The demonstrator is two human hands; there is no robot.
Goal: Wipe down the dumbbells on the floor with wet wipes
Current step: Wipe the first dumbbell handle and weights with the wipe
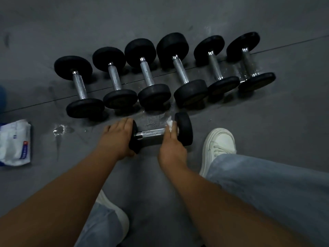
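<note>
Left hand [116, 138] cups left head of dumbbell [151, 134], fingers curled over it. Right hand [171, 148] wraps wipe [169, 124] round handle, hard against right head. Dumbbell lies crosswise on floor [267, 122], near row [147, 73] of six. Pack [15, 141] far left.

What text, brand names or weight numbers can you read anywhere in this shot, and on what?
Wet wipes pack: blue and red print, too blurred to read.
Row of six dumbbells: possible faint marks on the near end faces, too dark to read.
Dumbbell being wiped: no marking visible.
Nothing in this view is legible.
</note>
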